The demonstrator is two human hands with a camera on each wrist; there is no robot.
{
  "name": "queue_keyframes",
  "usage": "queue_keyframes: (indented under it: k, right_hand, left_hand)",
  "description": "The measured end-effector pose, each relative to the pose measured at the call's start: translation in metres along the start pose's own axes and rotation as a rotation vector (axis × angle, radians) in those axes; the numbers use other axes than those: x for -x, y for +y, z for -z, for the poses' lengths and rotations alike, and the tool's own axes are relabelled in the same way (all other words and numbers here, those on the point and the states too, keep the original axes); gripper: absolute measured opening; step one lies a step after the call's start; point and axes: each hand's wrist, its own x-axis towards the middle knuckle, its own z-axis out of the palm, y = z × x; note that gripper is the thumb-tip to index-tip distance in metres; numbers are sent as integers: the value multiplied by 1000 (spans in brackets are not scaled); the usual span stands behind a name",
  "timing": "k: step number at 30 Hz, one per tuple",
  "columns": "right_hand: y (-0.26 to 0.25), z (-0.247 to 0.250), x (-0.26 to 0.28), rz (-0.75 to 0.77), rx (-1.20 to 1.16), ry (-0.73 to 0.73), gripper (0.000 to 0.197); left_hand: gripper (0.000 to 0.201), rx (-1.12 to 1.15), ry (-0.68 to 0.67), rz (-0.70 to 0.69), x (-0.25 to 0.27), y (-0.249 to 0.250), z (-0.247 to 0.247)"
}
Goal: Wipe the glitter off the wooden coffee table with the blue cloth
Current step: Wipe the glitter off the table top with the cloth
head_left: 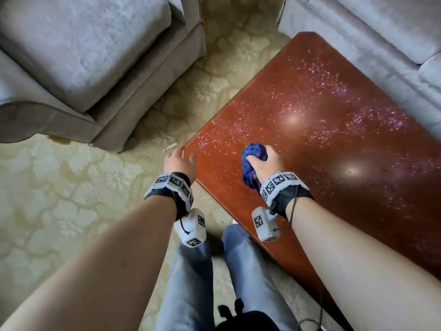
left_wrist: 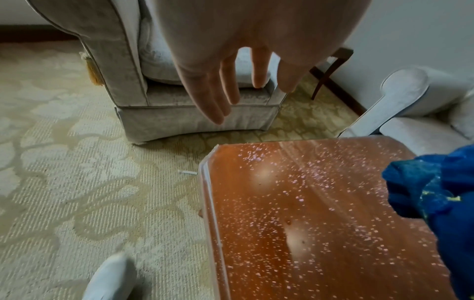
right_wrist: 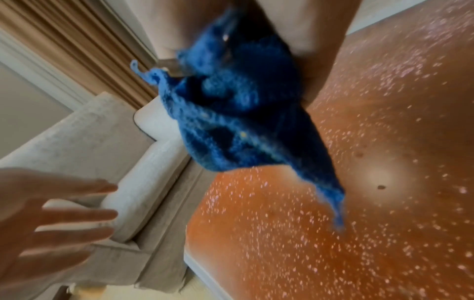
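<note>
A glossy reddish wooden coffee table (head_left: pixel 358 182) (left_wrist: pixel 320 243) (right_wrist: pixel 384 203) is strewn with pink glitter (head_left: pixel 317 91) (left_wrist: pixel 302 182) (right_wrist: pixel 282 233). My right hand (head_left: pixel 265 163) grips a bunched blue cloth (head_left: pixel 250 161) (left_wrist: pixel 441 192) (right_wrist: pixel 243 113) just above the table's near left part; a loose tail of cloth hangs down. My left hand (head_left: pixel 180 161) (left_wrist: pixel 241 91) (right_wrist: pixel 59 215) hovers at the table's left corner, fingers straight and spread, holding nothing.
A grey armchair (head_left: pixel 83 68) (left_wrist: pixel 179 101) stands to the left on the patterned cream carpet (head_left: pixel 59 211). A pale sofa (head_left: pixel 381 32) (left_wrist: pixel 415 113) runs along the table's far side. My legs in jeans (head_left: pixel 191 283) are near the table's front edge.
</note>
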Motion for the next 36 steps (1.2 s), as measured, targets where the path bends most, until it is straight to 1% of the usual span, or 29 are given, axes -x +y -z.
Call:
queue_keyframes:
  k: [1,4,9,11,14,18,22,24,26,27,29,30,33,34,36]
  right_hand:
    - [3,-15,-6,2,30,-21,21]
    - [10,-54,-19,24,79,-37,20]
    - [15,-117,-35,36,166,14,24]
    - [13,-135,-42,52,177,51,29]
    - [7,-149,-57,82,119,167,36]
    - [-3,-153,-82,172,121,320,32]
    - [4,-151,-117,152,199,421,41]
    - [11,-152,-134,125,366,443,49]
    - [14,-158,-147,86,587,401,56]
    - [14,-161,-152,71,656,364,62]
    - [11,-169,-161,56,708,303,73]
    - [9,-173,-164,59,716,283,75]
    - [9,-181,-171,127,737,255,67]
    - [9,-183,-172,178,739,243,63]
    - [6,-190,-170,332,777,176,53]
  left_hand:
    - [52,-8,-25,29,-13,-8,-4]
    - [56,-2,-64,58,-44,-29,-14]
    - [55,43,-145,114,-91,-66,-32]
    - [55,91,-170,86,-106,-75,-38]
    - [54,143,-207,68,-123,-82,-46]
    - [52,170,-221,86,-141,-78,-53]
    - [51,156,-217,34,-158,-81,-63]
    - [50,137,-200,0,-163,-85,-67]
    - [49,136,-182,-27,-166,-89,-70]
    - [49,151,-169,-40,-166,-91,-71]
    - [49,179,-145,-66,-166,-94,-73]
    - [49,189,-139,-74,-166,-94,-73]
    - [48,221,-147,-79,-168,-96,-73]
    - [48,229,-152,-80,-169,-97,-73]
    - [48,233,-156,-87,-170,-99,-74]
